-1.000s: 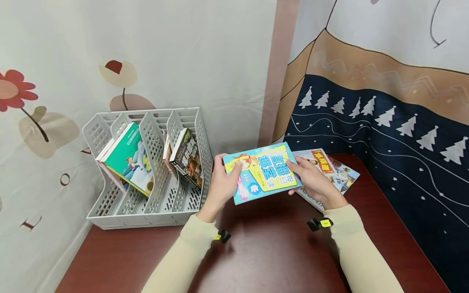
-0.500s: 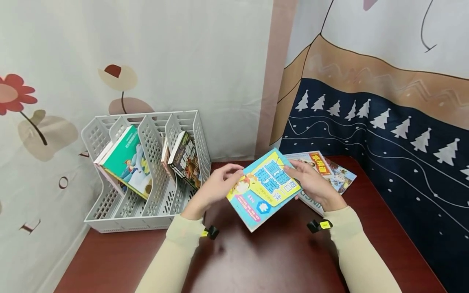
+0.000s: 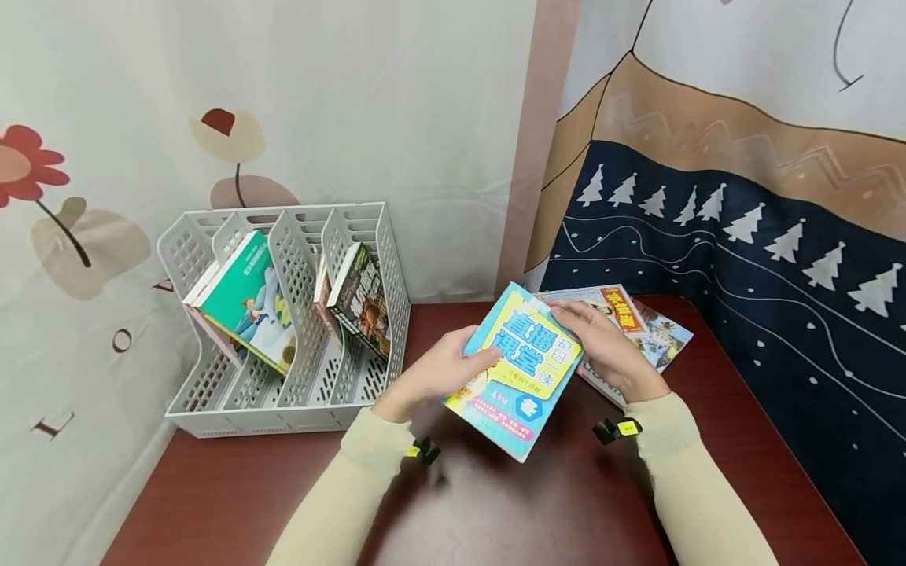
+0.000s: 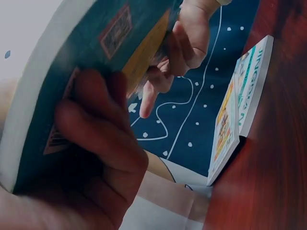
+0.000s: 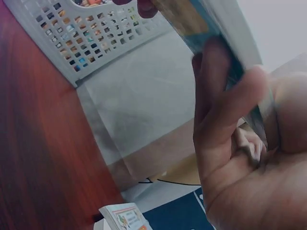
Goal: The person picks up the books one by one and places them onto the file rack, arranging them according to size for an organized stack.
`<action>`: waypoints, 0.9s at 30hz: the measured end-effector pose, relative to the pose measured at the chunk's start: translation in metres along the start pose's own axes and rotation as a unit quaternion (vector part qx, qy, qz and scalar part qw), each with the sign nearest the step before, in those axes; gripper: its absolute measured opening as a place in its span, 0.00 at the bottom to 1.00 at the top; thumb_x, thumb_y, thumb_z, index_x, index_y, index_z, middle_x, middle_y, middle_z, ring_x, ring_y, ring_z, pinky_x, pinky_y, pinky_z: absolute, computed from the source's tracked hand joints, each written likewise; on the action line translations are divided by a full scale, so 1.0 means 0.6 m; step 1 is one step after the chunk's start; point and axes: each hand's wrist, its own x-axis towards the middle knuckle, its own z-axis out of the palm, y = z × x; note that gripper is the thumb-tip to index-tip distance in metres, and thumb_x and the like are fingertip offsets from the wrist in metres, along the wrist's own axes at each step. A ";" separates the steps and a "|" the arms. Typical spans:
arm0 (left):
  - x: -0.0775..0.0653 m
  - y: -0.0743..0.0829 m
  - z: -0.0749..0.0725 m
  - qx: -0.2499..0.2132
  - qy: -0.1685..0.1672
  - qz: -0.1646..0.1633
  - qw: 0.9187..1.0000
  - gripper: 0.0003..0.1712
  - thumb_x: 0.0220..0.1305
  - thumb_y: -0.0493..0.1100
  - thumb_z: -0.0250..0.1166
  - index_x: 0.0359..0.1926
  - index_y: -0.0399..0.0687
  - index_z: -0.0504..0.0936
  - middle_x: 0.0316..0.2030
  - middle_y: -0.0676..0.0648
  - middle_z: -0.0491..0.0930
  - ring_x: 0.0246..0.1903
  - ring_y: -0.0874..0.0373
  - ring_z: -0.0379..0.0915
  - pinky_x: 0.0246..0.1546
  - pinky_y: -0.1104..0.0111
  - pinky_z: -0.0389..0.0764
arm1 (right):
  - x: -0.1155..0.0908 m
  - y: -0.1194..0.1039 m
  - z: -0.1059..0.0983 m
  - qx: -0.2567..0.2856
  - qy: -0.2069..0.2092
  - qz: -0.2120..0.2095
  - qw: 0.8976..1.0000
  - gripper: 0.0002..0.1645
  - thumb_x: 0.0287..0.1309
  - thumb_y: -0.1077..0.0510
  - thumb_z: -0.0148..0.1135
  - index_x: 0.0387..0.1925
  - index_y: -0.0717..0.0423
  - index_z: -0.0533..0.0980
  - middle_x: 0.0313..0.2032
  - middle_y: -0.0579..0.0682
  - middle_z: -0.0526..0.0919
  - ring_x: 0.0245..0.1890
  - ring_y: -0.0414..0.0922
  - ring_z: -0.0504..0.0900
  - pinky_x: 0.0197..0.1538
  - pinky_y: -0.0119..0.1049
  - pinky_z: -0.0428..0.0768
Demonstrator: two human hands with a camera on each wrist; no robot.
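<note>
A light-blue and yellow book (image 3: 527, 354) is held tilted above the table between both hands, its front cover facing up. My left hand (image 3: 440, 368) grips its left edge, thumb on the cover and fingers curled beneath, where the left wrist view shows a barcode on the back. On the upper right edge, my right hand (image 3: 602, 342) pinches the book with thumb on top and fingers underneath. Behind the right hand lies a small stack of books, topped by one with a red title (image 3: 623, 310).
A light-grey slotted file rack (image 3: 283, 420) stands at the left against the curtain. Inside lean a green-covered book (image 3: 249, 295) and a dark-covered book (image 3: 364, 303), among others. Another book (image 3: 665, 334) sticks out of the stack at right. The dark red table (image 3: 552, 503) spreads in front.
The book has turned clockwise from lying crosswise to a steep slant. My left hand let go of its corner, shifted, and took hold again along the left edge; my right hand stayed nearly in place.
</note>
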 end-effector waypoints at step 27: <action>0.007 0.006 0.029 -0.077 0.277 0.081 0.954 0.22 0.77 0.56 0.61 0.64 0.53 0.76 0.42 0.43 0.91 0.30 0.50 0.91 0.27 0.57 0.91 | -0.016 -0.004 0.099 0.067 -0.037 0.016 0.997 0.41 0.71 0.34 0.60 0.77 0.47 0.66 0.57 0.54 0.89 0.49 0.48 0.91 0.50 0.42 0.90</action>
